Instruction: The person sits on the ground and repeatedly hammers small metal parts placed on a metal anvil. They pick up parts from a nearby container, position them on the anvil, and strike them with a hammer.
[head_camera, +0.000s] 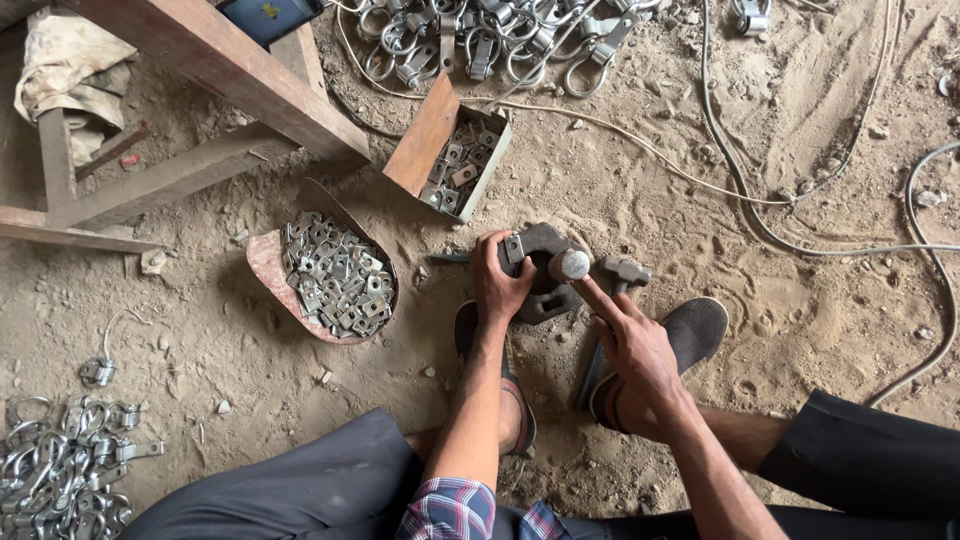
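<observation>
On the dirt floor between my feet sits a dark iron block, and my left hand rests on its near-left edge, its grip closed on a small bracket held against the block's top. My right hand reaches in from the right, forefinger stretched to a round steel punch head standing on the block; its grip is loose, clamped on nothing that I can see. A hammer lies just right of the block, its handle running back under my right hand toward my shoe. Two containers stand to the left: a curved rusty tray heaped with small grey brackets, too many to count, and beyond it an open cardboard box tilted on its side, holding more of the same. A pile of shiny shackles lies at the top, another pile at the lower left. Pale cables snake across the sandy ground, and a wooden frame with a cloth stands at the upper left.
</observation>
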